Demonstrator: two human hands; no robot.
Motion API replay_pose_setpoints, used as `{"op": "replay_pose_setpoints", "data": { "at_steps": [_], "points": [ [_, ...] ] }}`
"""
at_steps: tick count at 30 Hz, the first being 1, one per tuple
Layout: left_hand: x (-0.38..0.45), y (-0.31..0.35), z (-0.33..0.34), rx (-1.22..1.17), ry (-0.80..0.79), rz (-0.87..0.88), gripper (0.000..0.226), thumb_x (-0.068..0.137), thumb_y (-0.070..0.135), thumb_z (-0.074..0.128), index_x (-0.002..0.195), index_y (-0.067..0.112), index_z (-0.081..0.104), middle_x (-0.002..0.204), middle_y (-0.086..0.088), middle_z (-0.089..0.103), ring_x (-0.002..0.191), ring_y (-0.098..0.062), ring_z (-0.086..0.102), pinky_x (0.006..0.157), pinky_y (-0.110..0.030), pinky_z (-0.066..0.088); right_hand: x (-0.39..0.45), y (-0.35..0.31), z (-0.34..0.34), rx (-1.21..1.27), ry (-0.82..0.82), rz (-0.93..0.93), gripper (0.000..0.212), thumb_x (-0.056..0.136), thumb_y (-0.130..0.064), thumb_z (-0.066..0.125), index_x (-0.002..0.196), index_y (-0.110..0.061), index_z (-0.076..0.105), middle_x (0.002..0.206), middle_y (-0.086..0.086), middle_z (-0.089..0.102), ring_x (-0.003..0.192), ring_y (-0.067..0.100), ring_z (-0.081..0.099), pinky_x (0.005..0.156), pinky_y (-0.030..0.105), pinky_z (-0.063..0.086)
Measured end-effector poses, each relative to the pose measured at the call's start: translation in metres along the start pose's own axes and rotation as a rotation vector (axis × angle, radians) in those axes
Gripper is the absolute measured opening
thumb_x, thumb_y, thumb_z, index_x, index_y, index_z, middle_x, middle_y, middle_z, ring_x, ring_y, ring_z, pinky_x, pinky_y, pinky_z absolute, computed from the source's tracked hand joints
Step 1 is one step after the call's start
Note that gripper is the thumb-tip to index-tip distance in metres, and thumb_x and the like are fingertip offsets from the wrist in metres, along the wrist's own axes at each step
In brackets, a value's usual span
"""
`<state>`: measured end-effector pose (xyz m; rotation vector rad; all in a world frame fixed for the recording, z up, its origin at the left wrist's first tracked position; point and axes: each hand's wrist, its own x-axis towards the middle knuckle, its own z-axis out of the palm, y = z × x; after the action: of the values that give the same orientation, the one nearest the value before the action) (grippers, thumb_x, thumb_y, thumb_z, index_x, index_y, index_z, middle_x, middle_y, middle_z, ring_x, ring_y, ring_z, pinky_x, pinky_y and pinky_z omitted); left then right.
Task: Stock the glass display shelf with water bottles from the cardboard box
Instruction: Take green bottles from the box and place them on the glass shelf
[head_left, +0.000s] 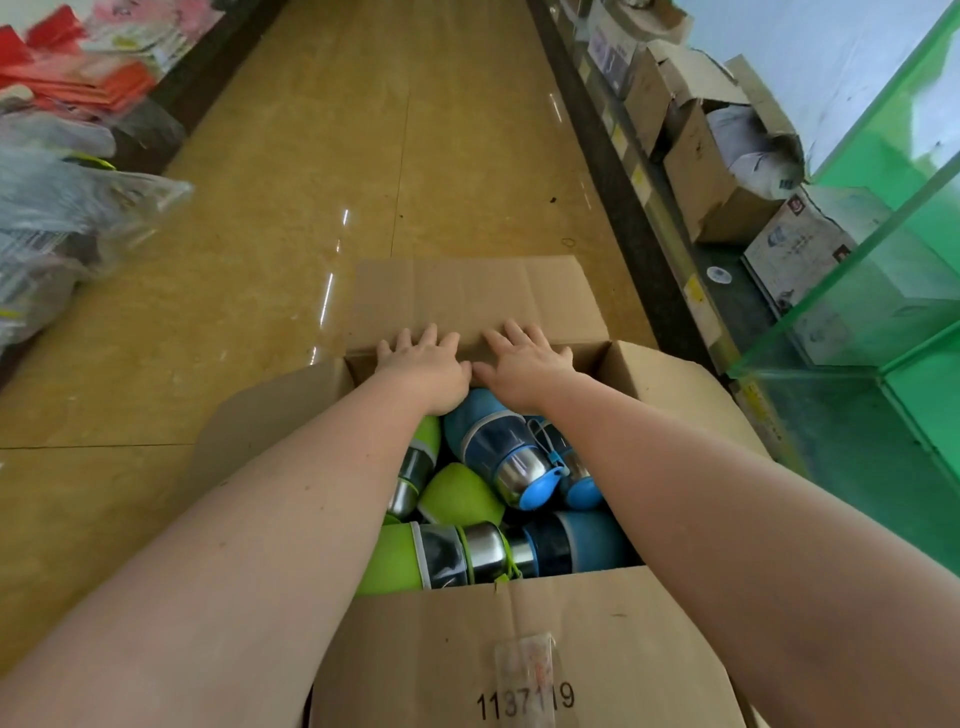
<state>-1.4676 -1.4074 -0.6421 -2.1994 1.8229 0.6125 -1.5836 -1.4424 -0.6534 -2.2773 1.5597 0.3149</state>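
Cartons (711, 171) beside glass shelf (883, 291)

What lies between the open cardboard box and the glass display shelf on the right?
In the head view, only the box's right flap and a dark strip of floor separate the cardboard box from the glass display shelf.

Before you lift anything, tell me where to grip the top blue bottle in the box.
Grip the blue bottle around its sleeved body, coming from above with the right hand. It lies tilted on top of the pile, body uppermost and unobstructed, while its cap end points down among other bottles.
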Motion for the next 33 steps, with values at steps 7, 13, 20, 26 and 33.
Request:
{"op": "replay_pose_setpoints", "data": {
  "at_steps": [7, 13, 20, 26, 33],
  "points": [
    [-0.001, -0.005, 0.012, 0.006, 0.004, 0.008, 0.055, 0.1, 0.041, 0.02, 0.151, 0.024, 0.005, 0.159, -0.001, 0.0, 0.146, -0.029, -0.005, 0.115, -0.053, 0.002, -0.001, 0.003, 0.008, -0.018, -0.007, -0.014, 0.062, 0.097, -0.048, 0.033, 0.151, -0.024, 0.013, 0.158, -0.002, 0.012, 0.146, 0.023, 0.001, 0.113, 0.058, 0.013],
    [-0.02, 0.003, 0.014, -0.051, 0.147, 0.006, 0.05, 0.101, 0.037, 0.016, 0.149, 0.021, 0.017, 0.158, -0.004, 0.012, 0.146, -0.029, 0.0, 0.115, -0.051, 0.004, -0.017, -0.007, 0.006, 0.065, 0.015, -0.047, 0.053, 0.101, -0.035, 0.027, 0.151, -0.021, 0.014, 0.158, -0.003, 0.009, 0.146, 0.023, 0.001, 0.113, 0.056, 0.012],
    [-0.07, 0.004, 0.021, -0.015, 0.183, 0.062, 0.038, 0.1, 0.03, 0.027, 0.127, 0.019, 0.052, 0.132, -0.009, 0.054, 0.122, -0.031, 0.046, 0.094, -0.037, 0.034, -0.069, -0.022, 0.014, 0.1, -0.078, -0.08, 0.037, 0.102, -0.021, 0.03, 0.129, -0.006, 0.05, 0.131, 0.013, 0.054, 0.122, 0.029, 0.048, 0.092, 0.032, 0.04],
    [-0.124, 0.016, 0.062, 0.025, 0.006, 0.067, 0.036, 0.1, 0.023, 0.031, 0.124, 0.012, 0.054, 0.131, -0.013, 0.052, 0.119, -0.032, 0.05, 0.092, -0.038, 0.041, -0.128, -0.018, 0.035, -0.015, -0.165, -0.029, 0.039, 0.102, -0.016, 0.027, 0.123, 0.001, 0.055, 0.129, 0.017, 0.055, 0.118, 0.031, 0.051, 0.084, 0.031, 0.039],
    [-0.158, 0.024, 0.08, -0.004, 0.034, 0.054, 0.033, 0.098, 0.022, 0.034, 0.124, 0.012, 0.053, 0.131, -0.012, 0.049, 0.12, -0.032, 0.049, 0.093, -0.039, 0.04, -0.156, -0.016, 0.056, 0.0, -0.166, -0.047, 0.041, 0.103, -0.023, 0.028, 0.121, -0.002, 0.058, 0.125, 0.014, 0.057, 0.111, 0.028, 0.052, 0.085, 0.032, 0.04]
  ]
}}
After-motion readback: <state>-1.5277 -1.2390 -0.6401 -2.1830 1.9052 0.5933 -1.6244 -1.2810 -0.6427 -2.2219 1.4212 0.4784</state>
